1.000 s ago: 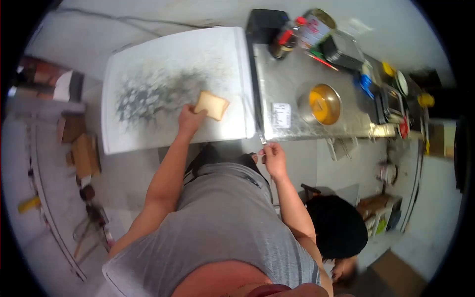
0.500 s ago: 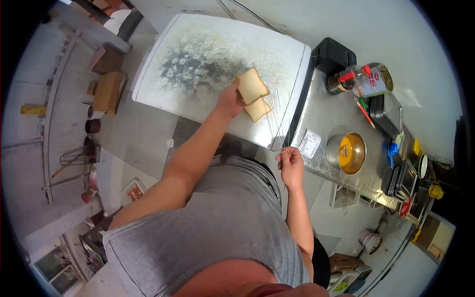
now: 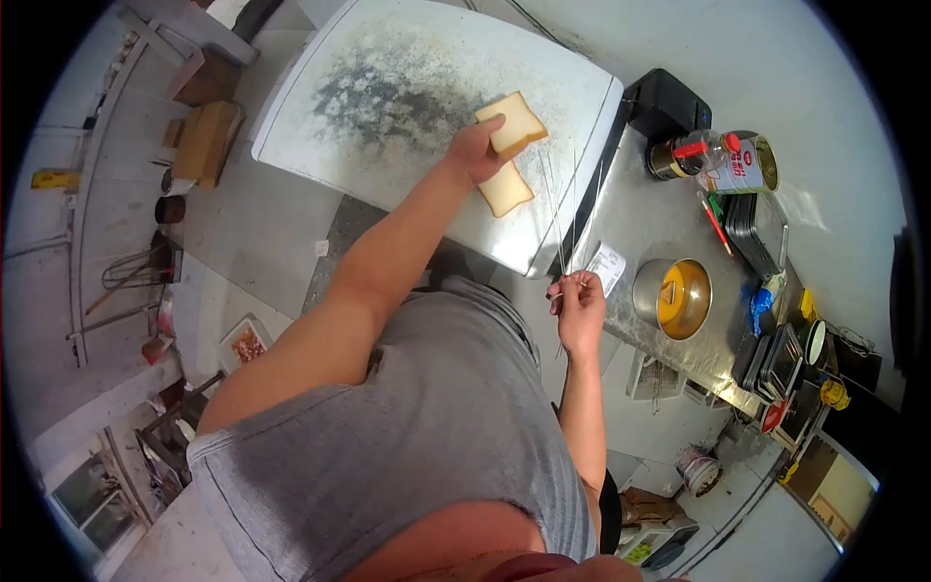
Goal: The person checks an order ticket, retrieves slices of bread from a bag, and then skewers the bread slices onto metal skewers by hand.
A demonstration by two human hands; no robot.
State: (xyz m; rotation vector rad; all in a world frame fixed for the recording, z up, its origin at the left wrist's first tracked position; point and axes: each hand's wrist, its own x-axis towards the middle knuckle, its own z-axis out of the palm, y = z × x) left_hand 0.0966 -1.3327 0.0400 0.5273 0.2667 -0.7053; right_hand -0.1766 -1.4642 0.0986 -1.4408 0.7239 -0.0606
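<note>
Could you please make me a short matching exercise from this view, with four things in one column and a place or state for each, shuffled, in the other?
Things:
1. Metal bowl
2. Thin skewers
3. Bottle
4. Upper bread slice

Places or states:
A. In the grip of the left hand
B. Has a red cap
C. Contains orange-yellow liquid
D. In the grip of the right hand

Right pairs: 1-C, 2-D, 3-B, 4-A

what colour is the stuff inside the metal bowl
The liquid in the metal bowl is orange-yellow, best seen in the head view.
</note>
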